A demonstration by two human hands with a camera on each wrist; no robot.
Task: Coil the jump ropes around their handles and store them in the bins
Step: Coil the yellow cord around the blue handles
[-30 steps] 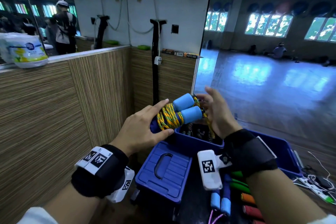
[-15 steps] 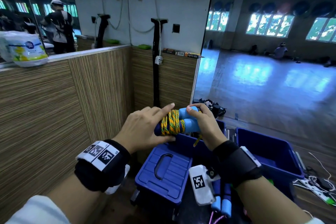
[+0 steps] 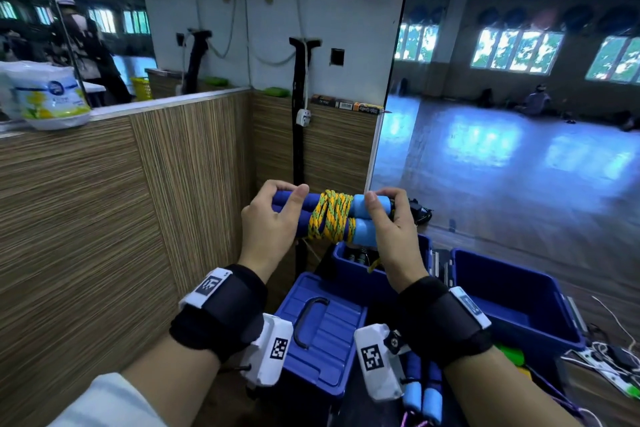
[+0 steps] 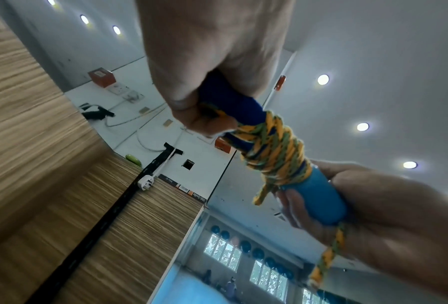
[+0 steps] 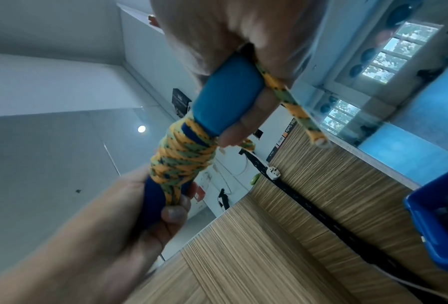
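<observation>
Below the hands: closed blue case (image 3: pixel 320 333) at 6 o'clock, open bins (image 3: pixel 512 291) at 4 o'clock. Rope (image 3: pixel 332 215), yellow-green, coiled round paired blue handles, held level above them. Left hand (image 3: pixel 268 222) and right hand (image 3: pixel 391 222) each grip one end.

From my head view I look forward and down from chest-high distance onto both hands and the coiled jump rope (image 3: pixel 332 215), with the blue bins (image 3: pixel 512 308) below and a mirror wall ahead. My left wrist view sits very close under the left hand (image 4: pixel 212 61), tilted up toward ceiling lights. The right wrist view is just as close under the right hand (image 5: pixel 233 35) (also angled upward, I think; it is blurred). All three share the rope bundle and the wood-panelled wall (image 3: pixel 86 218).
</observation>
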